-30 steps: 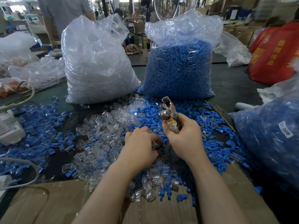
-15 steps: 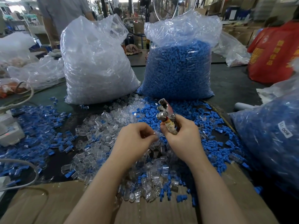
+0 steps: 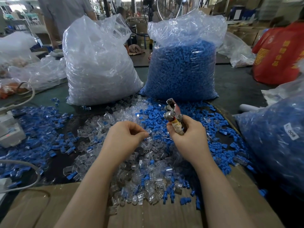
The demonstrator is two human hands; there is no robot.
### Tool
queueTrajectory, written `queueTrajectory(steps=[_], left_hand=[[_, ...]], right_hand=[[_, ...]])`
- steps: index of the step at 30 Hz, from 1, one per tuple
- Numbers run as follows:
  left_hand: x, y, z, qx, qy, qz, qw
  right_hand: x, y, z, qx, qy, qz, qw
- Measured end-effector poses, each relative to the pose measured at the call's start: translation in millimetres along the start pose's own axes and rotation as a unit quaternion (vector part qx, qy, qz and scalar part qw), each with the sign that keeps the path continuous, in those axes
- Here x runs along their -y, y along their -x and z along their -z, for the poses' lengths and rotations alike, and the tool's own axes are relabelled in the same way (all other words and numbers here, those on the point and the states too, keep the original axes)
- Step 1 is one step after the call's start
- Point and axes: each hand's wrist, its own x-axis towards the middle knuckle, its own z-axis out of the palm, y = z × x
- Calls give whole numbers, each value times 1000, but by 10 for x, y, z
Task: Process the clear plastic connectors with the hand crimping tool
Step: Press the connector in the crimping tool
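Left hand point(image 3: 126, 137) has lifted off the pile since a second ago, now pinching one clear connector point(image 3: 148, 134) at its fingertips (small, partly hidden). Right hand point(image 3: 189, 137) grips the crimping tool point(image 3: 173, 116) upright, head raised slightly higher. Connector sits just left of the tool, apart from it. Loose connectors point(image 3: 144, 170) cover the worktop point(image 3: 238, 86) below both hands.

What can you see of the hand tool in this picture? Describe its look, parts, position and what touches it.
The hand tool is small, with a shiny metal head, a round pivot and a worn yellowish handle. The right hand grips the handle, holding the tool upright, tilted a little left, above the loose clear and blue pieces. Only that hand touches it. Its mouth looks empty.
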Motion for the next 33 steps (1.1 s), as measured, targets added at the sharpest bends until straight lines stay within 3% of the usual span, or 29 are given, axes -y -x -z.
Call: queueTrajectory(steps=[3, 6, 10, 13, 22, 26, 28, 30, 33], left_hand=[[-34, 26, -73, -36, -181, -10, 983], [-116, 77, -191, -47, -155, -90, 983], [-181, 132, -407, 29, -243, -215, 946], [-151, 140, -455, 48, -290, -218, 931], [-150, 134, -422, 55, -272, -190, 942], [-129, 127, -413, 63, -304, -219, 925], [-143, 121, -400, 47, -248, -197, 947], [-186, 112, -350, 27, -84, -115, 989], [-180, 97, -242, 18, 157, -37, 987]], right_hand=[[-14, 0, 3, -9, 5, 2, 1000], [-15, -4, -3, -16, 2, 4, 1000], [-21, -8, -9, -17, -3, 7, 1000], [-23, -1, -7, -21, -6, 10, 1000], [-1, 12, -7, -20, -5, 9, 1000], [7, 19, 2, -17, 6, 5, 1000], [12, 18, 9, -10, 12, -1, 1000], [17, 13, 11, 5, 12, -6, 1000], [15, 11, 10, 25, -12, -10, 1000]])
